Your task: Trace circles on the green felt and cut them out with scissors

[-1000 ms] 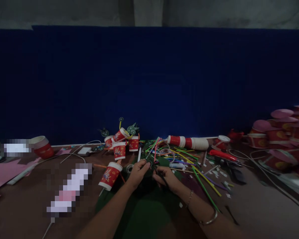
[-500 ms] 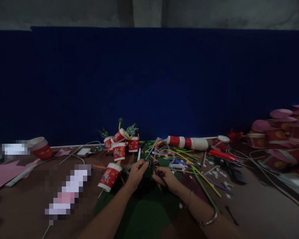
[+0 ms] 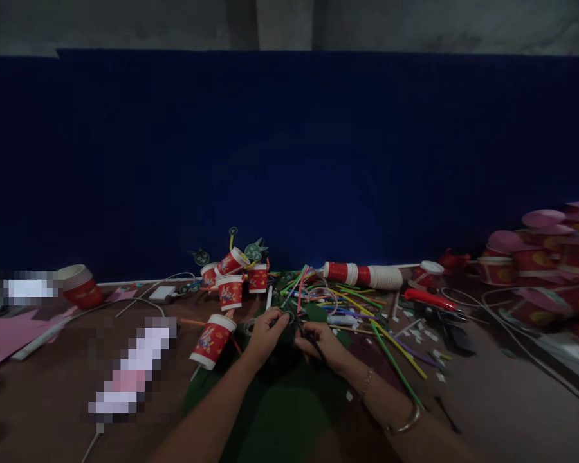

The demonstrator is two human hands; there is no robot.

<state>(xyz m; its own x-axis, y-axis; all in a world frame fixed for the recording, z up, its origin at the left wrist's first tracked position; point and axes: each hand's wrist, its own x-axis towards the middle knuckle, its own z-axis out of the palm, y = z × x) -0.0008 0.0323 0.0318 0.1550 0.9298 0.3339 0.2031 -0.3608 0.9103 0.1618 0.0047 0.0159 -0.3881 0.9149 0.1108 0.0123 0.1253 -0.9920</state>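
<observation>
My left hand (image 3: 269, 331) is closed in a pinch on a small dark green paper piece (image 3: 290, 317) with a pale round outline. Close beside it, my right hand (image 3: 324, 344) is wrapped round dark-handled scissors (image 3: 312, 339), whose blades are hard to make out in the dim light. Dark green paper (image 3: 289, 408) lies below both wrists. To the left of my left hand, a red paper cup (image 3: 212, 341) with a white rim rests tilted. Colourful pipe cleaners or straws (image 3: 390, 347) are strewn just past my right hand.
Several red cups (image 3: 230, 290) with green paper shapes cluster at the back. Stacked cups (image 3: 361, 275) lie on their side behind the strips. A red-handled tool (image 3: 431, 300), white cables (image 3: 521, 341) and decorated cups (image 3: 535, 263) are at right. Pink paper (image 3: 17, 334) lies left.
Both hands stay almost in the same place, the left still pinching the green paper piece and the right still holding the scissors. The view has shifted very slightly.
</observation>
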